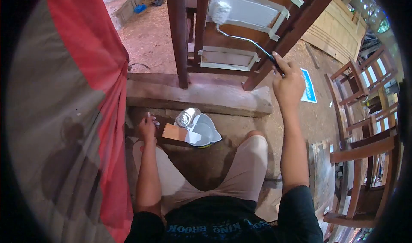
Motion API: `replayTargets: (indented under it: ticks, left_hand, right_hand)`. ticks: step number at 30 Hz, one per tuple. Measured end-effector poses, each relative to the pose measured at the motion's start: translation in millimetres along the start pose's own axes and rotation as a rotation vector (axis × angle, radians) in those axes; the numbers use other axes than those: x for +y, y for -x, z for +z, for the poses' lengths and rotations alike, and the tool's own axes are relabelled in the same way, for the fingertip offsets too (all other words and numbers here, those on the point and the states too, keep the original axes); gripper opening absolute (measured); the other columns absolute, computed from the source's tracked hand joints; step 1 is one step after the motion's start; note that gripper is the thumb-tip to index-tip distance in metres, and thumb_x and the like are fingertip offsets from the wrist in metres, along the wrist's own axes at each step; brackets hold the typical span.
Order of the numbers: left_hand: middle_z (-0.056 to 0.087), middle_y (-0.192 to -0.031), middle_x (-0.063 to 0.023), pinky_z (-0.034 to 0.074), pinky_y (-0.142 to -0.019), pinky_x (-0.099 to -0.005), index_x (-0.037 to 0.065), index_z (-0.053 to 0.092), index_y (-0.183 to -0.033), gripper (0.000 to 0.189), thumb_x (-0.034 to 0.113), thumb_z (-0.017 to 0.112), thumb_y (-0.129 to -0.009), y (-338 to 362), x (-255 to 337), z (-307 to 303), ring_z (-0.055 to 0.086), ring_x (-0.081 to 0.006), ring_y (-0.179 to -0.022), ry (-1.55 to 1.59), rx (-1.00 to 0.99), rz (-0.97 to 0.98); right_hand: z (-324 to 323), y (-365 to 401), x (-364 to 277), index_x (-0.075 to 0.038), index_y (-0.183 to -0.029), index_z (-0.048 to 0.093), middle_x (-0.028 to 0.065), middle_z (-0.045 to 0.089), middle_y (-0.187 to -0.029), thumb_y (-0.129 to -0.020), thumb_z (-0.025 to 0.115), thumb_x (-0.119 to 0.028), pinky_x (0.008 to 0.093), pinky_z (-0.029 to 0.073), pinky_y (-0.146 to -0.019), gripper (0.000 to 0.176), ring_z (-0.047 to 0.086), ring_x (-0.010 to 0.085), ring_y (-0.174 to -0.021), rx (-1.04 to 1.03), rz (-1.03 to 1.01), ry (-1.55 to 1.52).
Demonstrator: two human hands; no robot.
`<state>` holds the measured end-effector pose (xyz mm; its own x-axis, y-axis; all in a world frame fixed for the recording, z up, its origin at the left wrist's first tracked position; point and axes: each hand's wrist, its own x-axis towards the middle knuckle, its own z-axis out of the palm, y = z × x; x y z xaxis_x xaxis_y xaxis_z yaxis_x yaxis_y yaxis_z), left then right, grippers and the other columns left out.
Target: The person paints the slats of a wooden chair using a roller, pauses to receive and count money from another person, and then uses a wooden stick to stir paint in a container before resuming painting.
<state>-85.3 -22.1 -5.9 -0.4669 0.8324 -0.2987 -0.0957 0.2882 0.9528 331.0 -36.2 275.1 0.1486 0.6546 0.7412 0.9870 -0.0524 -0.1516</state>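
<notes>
My right hand [289, 80] is wrapped round the dark handle of a small paint roller [221, 13]. The white roller head rests against a white, tape-edged panel [249, 12] of an upright brown wooden frame [177, 32]. Lower on the frame is another taped panel [227, 58], pinkish in colour. My left hand [148, 125] hangs above my knee, its fingers curled; whether they hold anything is too small to tell. To its right, a white container [206, 131] of pale liquid stands on the ground, with a clear plastic vessel [188, 117] and a brown board [174, 132] at its edge.
The frame stands on a thick wooden beam [206, 92]. A red and grey cloth [103, 92] hangs at the left. Brown wooden chair frames [365, 157] stand at the right, near a blue and white sheet [308, 86]. Carved wooden panels [337, 24] lie behind.
</notes>
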Motion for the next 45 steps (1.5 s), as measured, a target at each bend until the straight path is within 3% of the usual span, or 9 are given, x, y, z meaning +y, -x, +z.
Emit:
replayTargets:
  ticks: [10,21,31,41,44,45]
  left_hand:
    - [0.058,-0.06,-0.0041,0.041,-0.045,-0.0282,0.003,0.062,-0.084,0.042,0.04,0.054,-0.102,-2.1,0.6,-1.1,0.055,-0.0126,-0.049,-0.011,0.021,0.0]
    - [0.059,-0.06,-0.0042,0.042,-0.046,-0.029,0.003,0.063,-0.083,0.042,0.039,0.054,-0.102,-12.7,-10.9,-2.0,0.055,-0.0129,-0.049,0.046,-0.012,0.0]
    - [0.057,-0.065,-0.0028,0.044,-0.046,-0.0288,0.004,0.059,-0.083,0.036,0.036,0.057,-0.1,-12.3,-16.5,2.1,0.053,-0.0128,-0.05,0.119,-0.085,0.074]
    - [0.059,-0.063,-0.0033,0.043,-0.046,-0.0277,0.005,0.062,-0.085,0.037,0.039,0.058,-0.099,-5.0,-8.5,-0.9,0.055,-0.0123,-0.051,-0.003,-0.023,0.044]
    - [0.058,-0.066,-0.0026,0.043,-0.051,-0.0289,0.006,0.063,-0.082,0.024,0.026,0.065,-0.095,-3.2,-8.7,-3.6,0.054,-0.013,-0.054,0.042,-0.054,0.033]
    - [0.059,-0.065,-0.0031,0.043,-0.05,-0.0286,0.005,0.064,-0.084,0.028,0.03,0.063,-0.096,-1.5,-7.6,-1.2,0.055,-0.0127,-0.053,0.063,-0.037,0.031]
  right_hand:
    - [0.2,-5.8,-13.7,-0.024,-0.112,0.075,0.0106,0.059,-0.076,-0.077,0.073,-0.012,0.0417,0.048,-0.066,0.037,0.061,0.0287,-0.075,-0.027,-0.015,0.002]
    - [-41.6,16.7,66.4,-0.023,-0.113,0.075,0.0107,0.062,-0.082,-0.081,0.072,-0.014,0.0434,0.049,-0.069,0.033,0.062,0.0304,-0.077,-0.034,0.14,0.224]
    - [-56.7,24.1,55.1,-0.019,-0.111,0.076,0.0102,0.061,-0.08,-0.082,0.072,-0.011,0.0414,0.048,-0.069,0.03,0.061,0.0289,-0.078,0.055,0.021,0.133]
    - [-48.1,8.5,74.8,-0.018,-0.11,0.076,0.0104,0.06,-0.079,-0.08,0.072,-0.012,0.043,0.048,-0.069,0.03,0.06,0.0306,-0.076,0.076,0.099,0.164]
    - [-51.3,13.0,74.0,-0.018,-0.109,0.076,0.0102,0.061,-0.079,-0.08,0.072,-0.013,0.0436,0.048,-0.068,0.03,0.061,0.0305,-0.076,0.055,0.167,0.173]
    - [-51.1,13.5,73.3,-0.018,-0.108,0.076,0.0102,0.061,-0.079,-0.08,0.072,-0.013,0.0436,0.048,-0.068,0.029,0.061,0.0304,-0.076,0.062,0.148,0.183]
